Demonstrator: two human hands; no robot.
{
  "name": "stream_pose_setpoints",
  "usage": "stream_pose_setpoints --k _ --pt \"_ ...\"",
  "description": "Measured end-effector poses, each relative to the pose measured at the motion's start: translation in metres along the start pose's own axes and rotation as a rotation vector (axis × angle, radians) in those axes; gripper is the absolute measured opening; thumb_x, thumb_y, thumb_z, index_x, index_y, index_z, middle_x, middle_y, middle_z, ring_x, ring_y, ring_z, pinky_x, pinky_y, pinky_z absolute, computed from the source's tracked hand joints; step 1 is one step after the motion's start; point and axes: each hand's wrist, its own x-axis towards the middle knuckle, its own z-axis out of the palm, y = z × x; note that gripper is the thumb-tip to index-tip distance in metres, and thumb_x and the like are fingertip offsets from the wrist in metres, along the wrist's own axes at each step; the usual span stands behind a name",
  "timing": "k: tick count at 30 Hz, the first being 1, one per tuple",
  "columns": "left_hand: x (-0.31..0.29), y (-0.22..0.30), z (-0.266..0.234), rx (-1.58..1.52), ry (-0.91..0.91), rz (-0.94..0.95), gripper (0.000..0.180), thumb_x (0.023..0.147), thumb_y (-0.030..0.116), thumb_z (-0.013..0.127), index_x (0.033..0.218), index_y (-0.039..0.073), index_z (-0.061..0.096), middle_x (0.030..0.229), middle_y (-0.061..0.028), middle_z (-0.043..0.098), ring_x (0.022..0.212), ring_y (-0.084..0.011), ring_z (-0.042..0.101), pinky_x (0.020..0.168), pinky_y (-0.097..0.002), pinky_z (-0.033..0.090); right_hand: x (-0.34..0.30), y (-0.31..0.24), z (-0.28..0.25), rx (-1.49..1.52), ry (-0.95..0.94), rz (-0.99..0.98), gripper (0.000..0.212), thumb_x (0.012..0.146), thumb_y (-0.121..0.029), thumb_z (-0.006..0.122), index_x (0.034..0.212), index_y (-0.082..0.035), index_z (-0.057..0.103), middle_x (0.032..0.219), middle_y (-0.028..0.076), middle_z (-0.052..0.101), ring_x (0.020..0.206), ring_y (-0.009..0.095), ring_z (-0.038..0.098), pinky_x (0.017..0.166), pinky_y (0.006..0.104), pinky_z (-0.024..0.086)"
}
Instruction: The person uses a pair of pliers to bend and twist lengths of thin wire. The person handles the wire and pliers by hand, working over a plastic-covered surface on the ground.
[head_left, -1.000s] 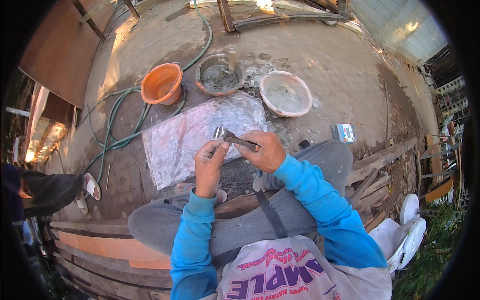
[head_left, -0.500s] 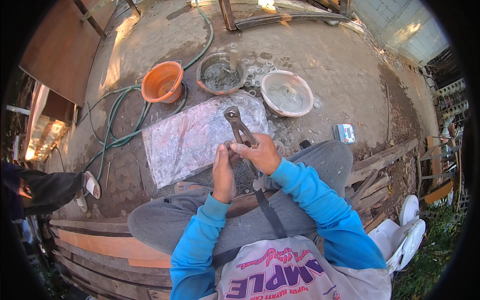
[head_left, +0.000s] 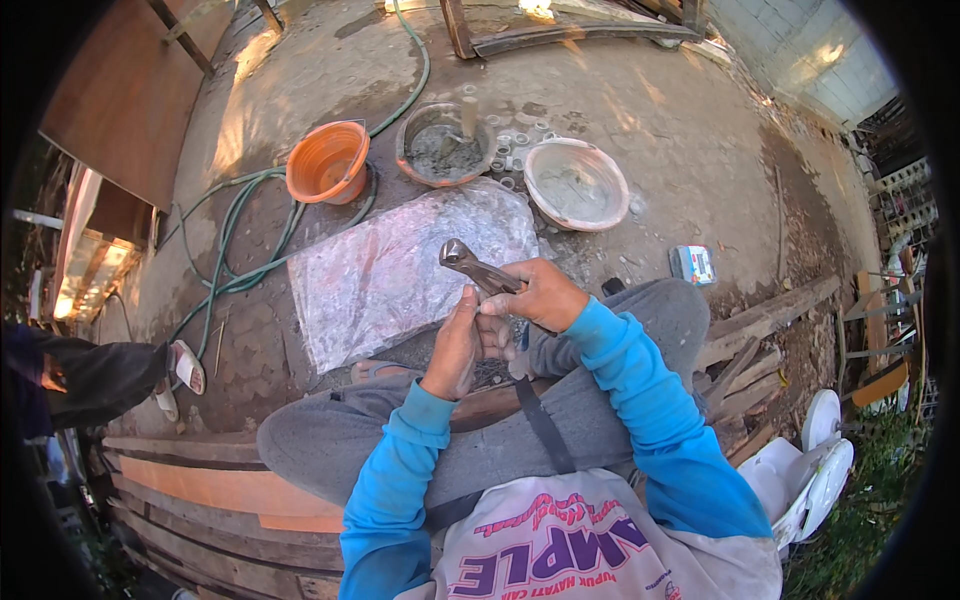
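Observation:
My right hand [head_left: 548,296] is closed round the handles of dark metal pincers [head_left: 478,268]. Their rounded jaws point away from me to the upper left, above a plastic sheet. Just below the tool, my left hand [head_left: 462,345] is raised with its thumb up and its fingers curled toward the right hand. Whatever may lie within those curled fingers is too small or hidden to make out. Both hands are over my crossed legs, and a dark strap [head_left: 545,430] runs across my lap.
Beyond the plastic sheet [head_left: 400,265] stand an orange bucket [head_left: 328,165], a basin of grey mix [head_left: 445,155] and a pale basin [head_left: 577,185]. Several small rings [head_left: 515,150] lie between the basins. A green hose [head_left: 235,235] coils at left, near another person's foot [head_left: 187,367].
The pincers have turned and tilted leftward, and their handles look closer together. My right hand has rotated over them. My left hand has shifted slightly, its fingers now showing below the tool.

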Motion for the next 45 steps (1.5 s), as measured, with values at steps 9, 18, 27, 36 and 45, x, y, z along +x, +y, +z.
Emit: stream_pose_setpoints --k 9,18,27,36,45 --pt "-0.005 0.000 -0.007 0.177 -0.071 0.154 0.049 0.102 0.054 0.029 0.117 0.011 0.047 0.066 0.0017 0.039 0.050 -0.0056 0.029 0.044 -0.0216 0.023 -0.001 -0.013 0.006 0.265 -0.017 -0.071 0.041 0.083 -0.019 0.075 0.116 0.002 0.063 0.100 0.008 0.068 0.091 0.014 0.061 0.084 0.0313 0.049" --pt "-0.011 0.003 0.002 0.161 -0.123 0.268 0.057 0.101 0.054 0.030 0.128 0.005 0.044 0.065 0.0023 0.039 0.049 -0.0050 0.031 0.043 -0.0203 0.024 -0.001 -0.012 0.002 0.212 -0.061 -0.074 0.034 0.085 -0.023 0.074 0.109 0.001 0.067 0.093 0.006 0.068 0.085 0.012 0.061 0.076 0.0290 0.050" --pt "-0.004 -0.012 0.000 0.536 0.045 0.549 0.035 0.104 0.033 0.041 0.119 0.002 0.051 0.066 0.0034 0.040 0.055 -0.0045 0.035 0.050 -0.0215 0.031 -0.006 -0.013 0.004 0.209 0.081 -0.125 0.033 0.083 -0.027 0.076 0.100 0.001 0.069 0.089 0.007 0.069 0.082 0.012 0.061 0.075 0.0293 0.050" --pt "0.000 -0.020 0.010 0.481 0.180 0.597 0.026 0.103 0.024 0.046 0.111 0.003 0.056 0.067 0.0047 0.039 0.058 -0.0043 0.035 0.051 -0.0221 0.031 -0.005 -0.012 0.009 0.124 0.197 -0.197 0.033 0.083 -0.029 0.076 0.094 0.001 0.068 0.078 0.006 0.067 0.074 0.013 0.060 0.068 0.0303 0.050" --pt "0.001 0.011 -0.022 -0.007 0.061 0.455 0.022 0.101 0.026 0.049 0.105 0.006 0.057 0.069 0.0035 0.042 0.069 -0.0100 0.048 0.068 -0.0269 0.043 0.003 -0.015 -0.005 0.200 0.306 -0.010 0.041 0.094 -0.039 0.060 0.101 0.000 0.068 0.078 0.007 0.065 0.067 0.013 0.058 0.060 0.0281 0.048"
